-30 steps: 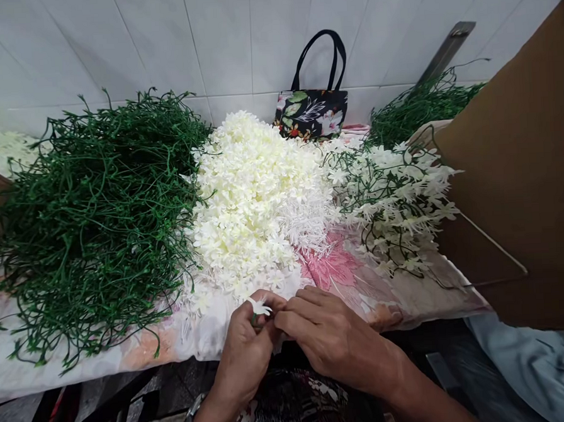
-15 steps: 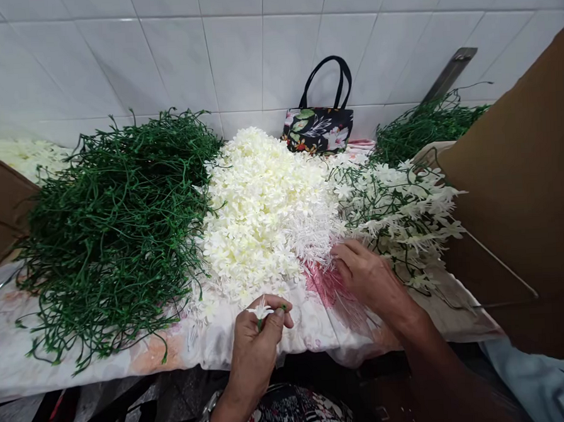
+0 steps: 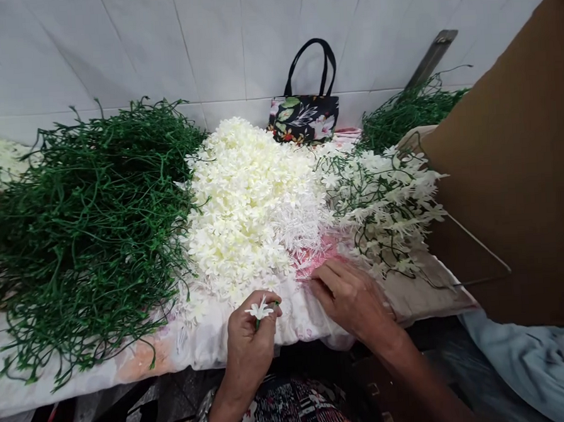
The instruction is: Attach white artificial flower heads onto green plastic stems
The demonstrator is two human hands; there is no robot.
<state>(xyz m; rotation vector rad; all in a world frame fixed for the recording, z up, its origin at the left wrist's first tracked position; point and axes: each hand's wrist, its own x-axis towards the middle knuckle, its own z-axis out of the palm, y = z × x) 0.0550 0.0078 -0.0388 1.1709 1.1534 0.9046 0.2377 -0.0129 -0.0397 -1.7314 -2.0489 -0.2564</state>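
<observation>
White flower [image 3: 259, 310] on a green stem [image 3: 258, 324], closed in the left hand [image 3: 251, 338].
Its petals spread above the gap between thumb and forefinger, left of the fingertips, where another green tip [image 3: 276, 303] pokes out of the pinch. To the right, the right hand [image 3: 350, 295] hangs low over the patterned cloth [image 3: 199, 351], fingers curled, just on the near side of the thin white strands [image 3: 299, 224]; whether they grip anything I cannot tell. Beyond lies the white blossom heap [image 3: 238, 194], with tangled green stems [image 3: 94, 227] to its left.
</observation>
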